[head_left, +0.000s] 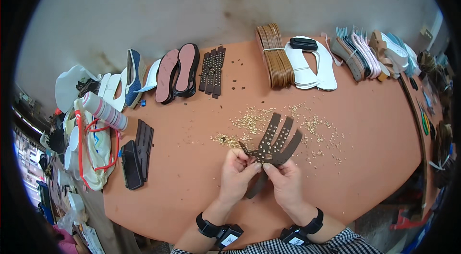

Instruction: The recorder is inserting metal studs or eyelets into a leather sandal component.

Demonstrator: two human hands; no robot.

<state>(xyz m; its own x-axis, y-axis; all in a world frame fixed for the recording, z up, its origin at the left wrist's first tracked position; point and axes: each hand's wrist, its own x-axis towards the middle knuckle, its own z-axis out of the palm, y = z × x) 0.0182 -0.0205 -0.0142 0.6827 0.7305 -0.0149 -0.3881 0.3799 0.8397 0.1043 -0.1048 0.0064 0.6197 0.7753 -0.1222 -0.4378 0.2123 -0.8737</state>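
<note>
Near the front of the table I hold a dark brown strappy shoe upper [281, 144] between both hands. Its strips fan out away from me and carry rows of small gold-coloured studs; one strip hangs down toward me. My left hand [236, 172] pinches its lower left part with thumb and fingers. On the lower right part, my right hand [287, 182] is closed in the same way, the two thumbs nearly meeting. Just beyond the upper, many loose gold-coloured studs [252, 120] lie scattered on the table. What the fingers do beneath the piece is hidden.
On the brown tabletop [177, 162] at left are a phone [132, 163], dark strap pieces [143, 141] and a striped bottle [103, 110]. Pink-topped soles [186, 64] and studded straps [211, 71] stand farther back. Bundled brown strips [274, 57] and white sole shapes [322, 69] lie back right.
</note>
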